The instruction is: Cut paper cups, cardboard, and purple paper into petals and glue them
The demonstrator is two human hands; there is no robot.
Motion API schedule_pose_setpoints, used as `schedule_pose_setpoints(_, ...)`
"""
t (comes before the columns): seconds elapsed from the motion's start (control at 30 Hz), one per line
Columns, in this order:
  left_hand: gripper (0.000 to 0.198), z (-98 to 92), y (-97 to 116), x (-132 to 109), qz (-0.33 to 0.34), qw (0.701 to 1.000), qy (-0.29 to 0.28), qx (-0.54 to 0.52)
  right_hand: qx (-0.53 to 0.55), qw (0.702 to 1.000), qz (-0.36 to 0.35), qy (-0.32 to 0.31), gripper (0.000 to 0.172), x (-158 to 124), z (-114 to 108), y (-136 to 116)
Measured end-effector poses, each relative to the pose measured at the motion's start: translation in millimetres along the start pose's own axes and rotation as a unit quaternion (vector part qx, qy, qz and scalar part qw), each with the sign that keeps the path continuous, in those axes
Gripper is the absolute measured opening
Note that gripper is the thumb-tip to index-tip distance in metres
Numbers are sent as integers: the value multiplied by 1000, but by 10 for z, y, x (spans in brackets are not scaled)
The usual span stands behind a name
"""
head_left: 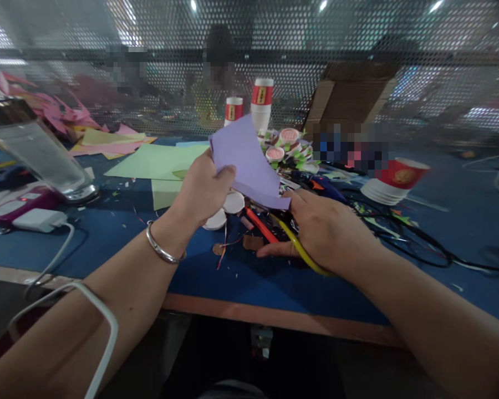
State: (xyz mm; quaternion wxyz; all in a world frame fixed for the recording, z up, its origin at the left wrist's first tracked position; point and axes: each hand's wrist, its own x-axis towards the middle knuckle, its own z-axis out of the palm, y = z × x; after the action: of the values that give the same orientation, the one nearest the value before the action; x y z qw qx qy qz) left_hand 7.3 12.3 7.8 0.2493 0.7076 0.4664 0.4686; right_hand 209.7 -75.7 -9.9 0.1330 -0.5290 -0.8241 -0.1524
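My left hand (pixel 205 183) pinches a sheet of purple paper (pixel 247 160) between thumb and fingers, holding it above the table. A narrow strip along the paper's lower edge reaches the index finger of my right hand (pixel 324 227). Across the right palm runs the curved yellow handle of a tool (pixel 301 249); its working end is hidden, so I cannot tell its kind. The right thumb stretches out low toward a small brown block (pixel 253 242). A red handle (pixel 261 224) lies between the hands. White round discs (pixel 234 203) rest below the paper.
Green paper (pixel 158 162) lies behind my left hand. A glass bottle (pixel 45 149) leans at left by a purple box (pixel 29 199) with a white plug. Paper cups (pixel 395 180), black cables (pixel 428 246) and decorated cup pieces (pixel 289 136) lie right and behind. A perforated screen (pixel 170 33) backs the table.
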Motion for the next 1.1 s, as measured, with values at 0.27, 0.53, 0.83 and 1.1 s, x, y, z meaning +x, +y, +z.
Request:
schedule_pose_setpoints(0.27, 19, 56, 24, -58, 14, 1000, -19, -16, 34, 999, 8, -36, 77, 17, 12, 13)
schedule_pose_setpoints(0.53, 13, 79, 48, -80, 3, 1000, -18, -23, 14, 1000, -9, -18, 78, 7, 5, -8)
schedule_pose_setpoints(0.83, 7, 90, 30, -87, 1, 999, -33, -36, 7, 999, -41, 13, 74, 11, 37, 23)
schedule_pose_setpoints(1.1, 9, 107, -9, -67, 12, 998, -30, -59, -23, 999, -39, -11, 64, 6, 28, 11)
